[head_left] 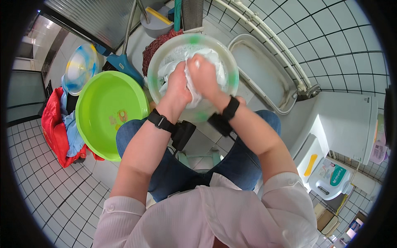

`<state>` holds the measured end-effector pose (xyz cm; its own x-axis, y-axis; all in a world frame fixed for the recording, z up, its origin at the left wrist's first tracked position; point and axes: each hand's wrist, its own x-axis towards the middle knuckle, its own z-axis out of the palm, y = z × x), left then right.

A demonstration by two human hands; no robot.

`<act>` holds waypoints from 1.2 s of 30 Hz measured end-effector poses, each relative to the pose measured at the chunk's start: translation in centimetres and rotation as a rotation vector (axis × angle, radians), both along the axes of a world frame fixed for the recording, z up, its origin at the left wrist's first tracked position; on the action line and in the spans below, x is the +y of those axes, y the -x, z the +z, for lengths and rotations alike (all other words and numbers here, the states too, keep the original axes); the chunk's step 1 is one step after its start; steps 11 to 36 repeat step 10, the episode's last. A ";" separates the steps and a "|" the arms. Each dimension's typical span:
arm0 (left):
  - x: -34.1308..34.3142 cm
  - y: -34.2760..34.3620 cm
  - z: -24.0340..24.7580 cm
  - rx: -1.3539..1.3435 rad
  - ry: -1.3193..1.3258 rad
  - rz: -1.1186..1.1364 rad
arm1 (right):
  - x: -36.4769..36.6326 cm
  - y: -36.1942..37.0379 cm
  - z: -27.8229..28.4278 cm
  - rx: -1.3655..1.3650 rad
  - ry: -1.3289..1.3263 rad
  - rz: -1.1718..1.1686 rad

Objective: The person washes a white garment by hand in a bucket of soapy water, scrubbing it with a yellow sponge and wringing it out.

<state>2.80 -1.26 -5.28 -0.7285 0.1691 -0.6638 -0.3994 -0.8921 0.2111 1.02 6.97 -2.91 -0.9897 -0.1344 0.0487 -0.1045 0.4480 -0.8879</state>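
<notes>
Both my hands are closed on a wet white cloth point(211, 58) above a pale basin with green patches point(154, 78). Soapy foam and water show inside the basin around the cloth. My left hand point(178, 84) grips a bunched part of it, and a fold hangs down beside the wrist. Right against it, my right hand point(202, 76) is closed on the same cloth, slightly blurred. The fingers of both hands are partly hidden in the folds. Each wrist wears a black strap with a small black box.
A bright green tub point(95, 111) stands at left, beside red clothing point(56, 128) and blue clothing point(74, 134). A blue dustpan-like tool point(124, 66) leans behind it. At right are a long grey trough point(264, 70), white pipes point(285, 49) and a detergent jug point(328, 177).
</notes>
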 end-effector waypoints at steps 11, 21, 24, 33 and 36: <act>-0.5 0.6 0.2 0.120 0.037 -0.028 | 0.0 -1.5 -0.3 0.054 0.028 -0.023; -0.5 0.6 0.2 0.120 0.037 -0.028 | 0.0 -1.5 -0.3 0.054 0.028 -0.023; -0.5 0.6 0.2 0.120 0.037 -0.028 | 0.0 -1.5 -0.3 0.054 0.028 -0.023; -0.5 0.6 0.2 0.120 0.037 -0.028 | 0.0 -1.5 -0.3 0.054 0.028 -0.023; -0.5 0.6 0.2 0.120 0.037 -0.028 | 0.0 -1.5 -0.3 0.054 0.028 -0.023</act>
